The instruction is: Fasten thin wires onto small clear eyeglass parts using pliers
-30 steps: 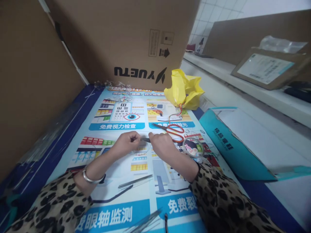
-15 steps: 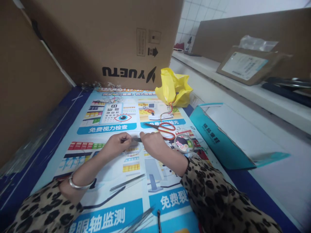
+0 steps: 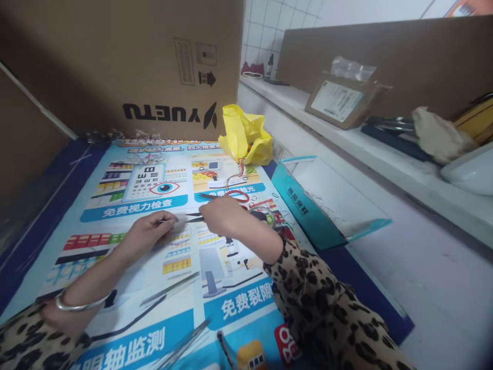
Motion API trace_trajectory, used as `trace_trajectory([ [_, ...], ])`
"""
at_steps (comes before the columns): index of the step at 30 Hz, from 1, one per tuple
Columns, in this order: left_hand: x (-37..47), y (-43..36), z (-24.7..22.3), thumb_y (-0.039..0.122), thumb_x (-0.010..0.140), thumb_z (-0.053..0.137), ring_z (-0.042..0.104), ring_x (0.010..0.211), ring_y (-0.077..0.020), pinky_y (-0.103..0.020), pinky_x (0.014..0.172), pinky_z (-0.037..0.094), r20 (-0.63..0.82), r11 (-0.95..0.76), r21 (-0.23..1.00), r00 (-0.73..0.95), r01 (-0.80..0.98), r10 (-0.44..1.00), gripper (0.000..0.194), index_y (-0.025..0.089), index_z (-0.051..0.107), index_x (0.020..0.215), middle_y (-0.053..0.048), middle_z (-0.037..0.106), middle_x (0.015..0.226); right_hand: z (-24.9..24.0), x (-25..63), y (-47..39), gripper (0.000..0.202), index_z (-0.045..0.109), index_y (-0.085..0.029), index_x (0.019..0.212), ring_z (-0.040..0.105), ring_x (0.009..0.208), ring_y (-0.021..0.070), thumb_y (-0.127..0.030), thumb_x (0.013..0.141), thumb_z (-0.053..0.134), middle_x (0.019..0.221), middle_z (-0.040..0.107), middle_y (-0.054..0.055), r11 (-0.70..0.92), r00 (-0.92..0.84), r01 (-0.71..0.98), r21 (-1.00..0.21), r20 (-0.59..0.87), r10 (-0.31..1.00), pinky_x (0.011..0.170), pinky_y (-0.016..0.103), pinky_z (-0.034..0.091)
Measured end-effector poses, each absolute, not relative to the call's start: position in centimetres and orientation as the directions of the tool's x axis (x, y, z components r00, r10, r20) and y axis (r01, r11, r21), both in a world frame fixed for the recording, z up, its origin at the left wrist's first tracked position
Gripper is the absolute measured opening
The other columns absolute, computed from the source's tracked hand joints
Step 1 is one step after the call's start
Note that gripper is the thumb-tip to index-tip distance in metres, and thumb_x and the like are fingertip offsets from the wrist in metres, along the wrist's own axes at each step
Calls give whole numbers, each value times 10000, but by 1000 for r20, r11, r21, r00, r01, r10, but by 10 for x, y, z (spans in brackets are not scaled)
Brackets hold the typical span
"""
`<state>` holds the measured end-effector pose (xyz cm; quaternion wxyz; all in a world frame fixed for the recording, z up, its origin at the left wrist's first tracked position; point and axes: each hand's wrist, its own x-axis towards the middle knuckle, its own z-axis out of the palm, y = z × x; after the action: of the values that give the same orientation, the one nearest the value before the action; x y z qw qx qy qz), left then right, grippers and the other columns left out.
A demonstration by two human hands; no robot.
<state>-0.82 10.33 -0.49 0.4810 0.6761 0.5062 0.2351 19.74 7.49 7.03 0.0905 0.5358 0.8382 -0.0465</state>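
Observation:
My left hand (image 3: pixel 152 229) is pinched closed over the poster, and what it holds is too small to make out. To its right, my right hand (image 3: pixel 223 216) grips dark pointed tweezers (image 3: pixel 194 218), whose two tips point left toward my left fingers with a gap between them. Just behind my right hand lie red-handled scissors (image 3: pixel 239 195), partly hidden. A roll of clear tape (image 3: pixel 269 217) rests to the right of them. Thin wire bundles (image 3: pixel 171 289) lie nearer to me on the poster (image 3: pixel 215 257).
A yellow bag (image 3: pixel 246 136) with thin wires stands at the back. To the right is an open teal box (image 3: pixel 304 210). A big carton (image 3: pixel 127 61) walls off the back, and a white ledge (image 3: pixel 292 97) holds a package (image 3: pixel 339 100) and other items.
The view has shifted right, so the table things appear further left. The hands are further apart, and the tweezers' tips now show spread, clear of my left fingers.

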Motion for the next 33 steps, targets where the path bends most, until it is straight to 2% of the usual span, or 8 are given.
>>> trace_trajectory([
  [4, -8, 103, -5, 490, 712, 539, 462, 519, -106, -202, 464, 340, -93, -116, 839, 349, 532, 933, 347, 174, 596, 845, 4, 572, 643, 100, 247, 84, 288, 613, -144, 974, 593, 815, 196, -282, 817, 414, 930, 653, 115, 364, -349, 931, 27, -223, 910, 625, 272, 399],
  [6, -8, 106, -5, 479, 702, 542, 540, 695, -153, -226, 591, 408, -4, -208, 806, 357, 554, 934, 321, 184, 614, 803, -28, 620, 789, 108, 277, 90, 305, 616, -125, 953, 584, 782, 187, -302, 815, 410, 916, 649, 121, 293, -269, 953, 77, -230, 935, 600, 259, 371],
  [9, -9, 110, -6, 451, 719, 526, 547, 843, -186, -254, 743, 407, 83, -315, 762, 397, 566, 914, 281, 193, 626, 767, -40, 623, 865, 113, 315, 91, 270, 619, -115, 903, 563, 733, 169, -271, 787, 431, 877, 646, 113, 183, -146, 973, 142, -237, 960, 573, 248, 333],
  [15, -11, 109, -4, 442, 745, 501, 539, 831, -188, -258, 736, 398, 61, -346, 719, 441, 603, 895, 274, 195, 619, 764, -36, 619, 859, 137, 347, 57, 248, 579, -139, 836, 512, 650, 111, -294, 825, 385, 760, 614, 38, 7, -7, 1000, -4, -104, 995, 551, 211, 299],
  [19, -13, 107, 0, 461, 749, 496, 539, 850, -198, -270, 761, 408, 49, -359, 710, 467, 606, 883, 273, 214, 612, 750, -27, 632, 858, 160, 375, 34, 231, 577, -164, 825, 508, 638, 109, -325, 814, 411, 719, 607, 12, -51, 51, 999, -2, -15, 999, 557, 209, 295],
  [24, -12, 106, 5, 469, 735, 516, 559, 845, -195, -268, 771, 424, 34, -347, 715, 466, 606, 884, 240, 251, 615, 732, 10, 636, 839, 157, 438, 32, 251, 615, -143, 885, 561, 764, 150, -296, 800, 435, 835, 649, 61, -183, 213, 967, 178, -172, 962, 601, 223, 324],
  [29, -11, 106, 7, 503, 701, 532, 584, 864, -207, -295, 788, 452, 36, -318, 718, 422, 620, 906, 194, 332, 623, 708, 71, 647, 815, 124, 486, 42, 209, 650, -124, 853, 591, 781, 164, -232, 772, 490, 823, 662, 71, -265, 316, 944, 198, -310, 896, 607, 226, 373],
  [33, -7, 106, 13, 538, 658, 543, 601, 878, -225, -340, 820, 461, 8, -258, 725, 366, 638, 931, 183, 380, 633, 680, 96, 659, 814, 99, 494, 58, 280, 601, -103, 1009, 578, 886, 184, -293, 824, 511, 995, 618, 100, -276, 347, 934, 229, -384, 855, 715, 277, 441],
])
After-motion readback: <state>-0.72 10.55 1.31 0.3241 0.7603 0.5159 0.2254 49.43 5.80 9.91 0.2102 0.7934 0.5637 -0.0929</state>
